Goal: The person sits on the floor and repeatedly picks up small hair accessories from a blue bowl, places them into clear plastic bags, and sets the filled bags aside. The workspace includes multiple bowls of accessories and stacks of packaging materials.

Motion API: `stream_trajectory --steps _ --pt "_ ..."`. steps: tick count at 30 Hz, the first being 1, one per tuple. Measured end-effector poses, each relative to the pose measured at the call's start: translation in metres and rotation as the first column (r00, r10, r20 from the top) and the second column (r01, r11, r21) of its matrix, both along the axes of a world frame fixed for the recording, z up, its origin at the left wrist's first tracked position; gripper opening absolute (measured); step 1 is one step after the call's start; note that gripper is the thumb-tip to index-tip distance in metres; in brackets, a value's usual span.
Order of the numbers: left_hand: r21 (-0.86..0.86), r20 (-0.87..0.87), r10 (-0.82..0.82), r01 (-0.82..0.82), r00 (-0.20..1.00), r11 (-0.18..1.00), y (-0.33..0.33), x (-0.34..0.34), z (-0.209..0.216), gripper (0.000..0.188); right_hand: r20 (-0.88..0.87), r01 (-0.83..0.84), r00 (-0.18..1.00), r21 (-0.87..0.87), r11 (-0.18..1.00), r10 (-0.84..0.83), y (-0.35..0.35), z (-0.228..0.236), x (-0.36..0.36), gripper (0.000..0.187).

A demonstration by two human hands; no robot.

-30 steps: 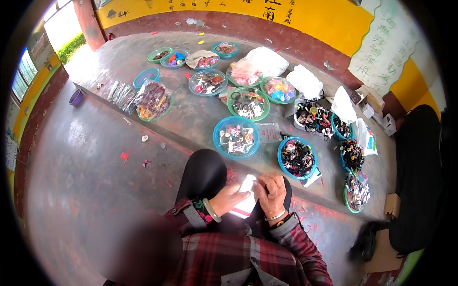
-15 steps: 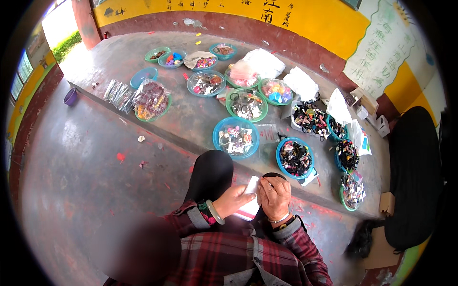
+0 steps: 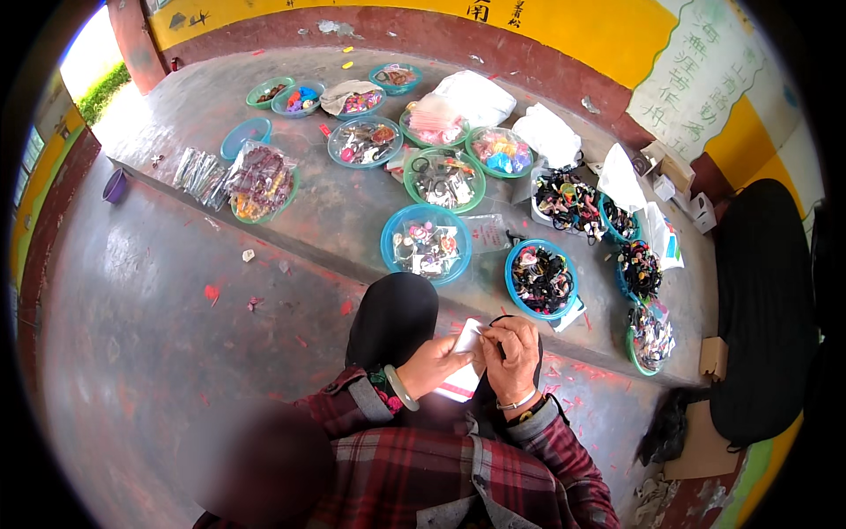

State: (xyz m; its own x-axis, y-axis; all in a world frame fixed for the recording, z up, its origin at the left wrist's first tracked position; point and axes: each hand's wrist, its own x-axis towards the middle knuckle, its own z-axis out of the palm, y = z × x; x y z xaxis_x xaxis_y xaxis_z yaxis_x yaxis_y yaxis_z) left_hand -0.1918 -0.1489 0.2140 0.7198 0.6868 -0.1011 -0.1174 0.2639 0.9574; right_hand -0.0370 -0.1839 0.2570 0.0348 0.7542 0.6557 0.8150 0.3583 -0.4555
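Over my lap, my left hand [image 3: 436,361] and my right hand [image 3: 513,353] meet on a small white packet [image 3: 467,339]. The left hand's fingers pinch its left edge. My right hand pinches the top right of the packet, where a thin black hair band [image 3: 502,321] loops up by the fingers. A pale green bangle sits on my left wrist, a thin bracelet on my right. My black-trousered knee [image 3: 394,317] points toward the concrete ledge.
The raised concrete ledge [image 3: 335,220] ahead carries several blue and green bowls of hair ties and small accessories, such as a blue bowl [image 3: 426,244] and another [image 3: 540,279] nearest my hands. Plastic bags and small boxes lie at the right. A purple cup [image 3: 115,186] stands far left.
My hands have stayed together on the white packet, shifting only slightly. The view has drifted a little, so the bowls sit somewhat higher in the picture.
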Motion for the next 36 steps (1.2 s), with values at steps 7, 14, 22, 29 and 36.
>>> stream_trajectory --steps 7,14,22,29,36 --pt "-0.006 -0.013 0.090 -0.090 0.996 0.996 0.000 0.001 0.003 0.013 0.082 -0.057 0.995 -0.071 0.996 0.063 0.002 -0.009 0.001 0.022" --pt "0.042 -0.086 0.029 -0.026 0.996 0.999 0.001 0.001 -0.004 0.014 0.047 0.016 0.999 -0.057 0.998 -0.013 0.000 -0.005 0.002 0.029" --pt "-0.004 0.017 -0.002 0.002 1.000 1.000 -0.002 0.003 -0.011 0.017 -0.298 -0.078 0.954 -0.288 0.955 -0.012 -0.001 -0.012 0.010 0.020" --pt "0.016 -0.038 -0.026 0.027 0.999 1.000 -0.001 0.002 -0.014 0.020 -0.026 -0.042 0.999 -0.175 0.984 0.038 -0.003 -0.006 0.009 0.015" --pt "-0.329 0.097 0.071 -0.036 0.993 0.944 -0.001 0.003 -0.004 0.021 0.184 -0.086 0.977 -0.122 0.989 0.107 -0.005 -0.010 0.002 0.017"
